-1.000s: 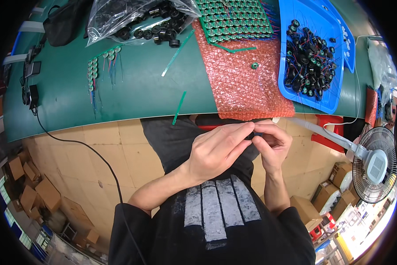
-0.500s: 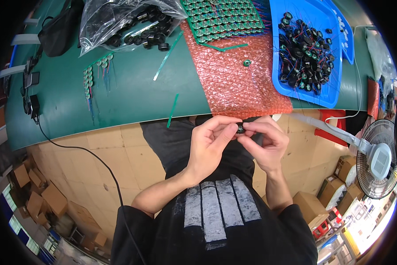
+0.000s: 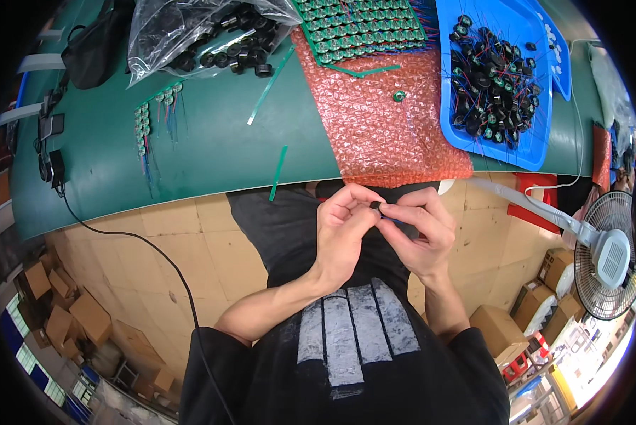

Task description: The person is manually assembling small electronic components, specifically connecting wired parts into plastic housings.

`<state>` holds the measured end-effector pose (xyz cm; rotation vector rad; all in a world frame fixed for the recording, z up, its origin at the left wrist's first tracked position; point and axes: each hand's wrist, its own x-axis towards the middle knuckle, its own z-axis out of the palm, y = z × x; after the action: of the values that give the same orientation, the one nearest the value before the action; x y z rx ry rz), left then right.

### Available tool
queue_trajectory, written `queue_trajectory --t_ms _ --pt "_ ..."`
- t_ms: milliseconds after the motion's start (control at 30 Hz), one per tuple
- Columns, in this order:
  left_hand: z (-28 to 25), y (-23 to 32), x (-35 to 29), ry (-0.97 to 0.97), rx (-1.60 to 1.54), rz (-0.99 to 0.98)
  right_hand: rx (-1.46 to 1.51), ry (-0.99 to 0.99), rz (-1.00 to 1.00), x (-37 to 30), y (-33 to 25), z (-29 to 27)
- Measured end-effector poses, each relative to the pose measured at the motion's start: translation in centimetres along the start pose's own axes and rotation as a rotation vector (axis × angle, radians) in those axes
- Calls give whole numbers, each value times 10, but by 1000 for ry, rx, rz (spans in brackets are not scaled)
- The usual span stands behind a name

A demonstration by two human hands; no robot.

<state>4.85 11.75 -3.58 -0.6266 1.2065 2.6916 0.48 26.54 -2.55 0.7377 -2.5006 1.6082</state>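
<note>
Just off the table's near edge, my left hand (image 3: 342,230) and my right hand (image 3: 422,230) meet over my lap. Both are closed, fingertips pinching a small black round housing (image 3: 376,206) between them. Fingers cover most of it, so its inner side is hidden. Beyond my hands, a red bubble-wrap sheet (image 3: 374,134) lies on the table, with a single small round green circuit board (image 3: 399,96) on it. At its far end rests a panel of round green circuit boards (image 3: 364,32) with thin wires.
At the right, a blue tray (image 3: 498,154) holds many black housings with wires. A clear bag (image 3: 155,42) of black housings lies far left. Green board strips (image 3: 142,127) and offcuts (image 3: 279,172) are scattered about. A fan (image 3: 610,258) stands to the right; a black cable (image 3: 158,255) hangs left.
The small black housing has been turned between my fingertips, so the green face seen before no longer shows. Both hands have shifted slightly. The table things look the same.
</note>
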Motion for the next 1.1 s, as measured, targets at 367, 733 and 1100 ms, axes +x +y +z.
queue_trajectory --t_ms 367,733,1100 --pt "3 8 -8 -85 569 457 156 68 -53 -8 14 -8" --pt "3 22 0 -120 842 849 195 42 -36 -6 14 -18" --pt "5 20 -2 -94 740 656 154 3 11 -1 11 -19"
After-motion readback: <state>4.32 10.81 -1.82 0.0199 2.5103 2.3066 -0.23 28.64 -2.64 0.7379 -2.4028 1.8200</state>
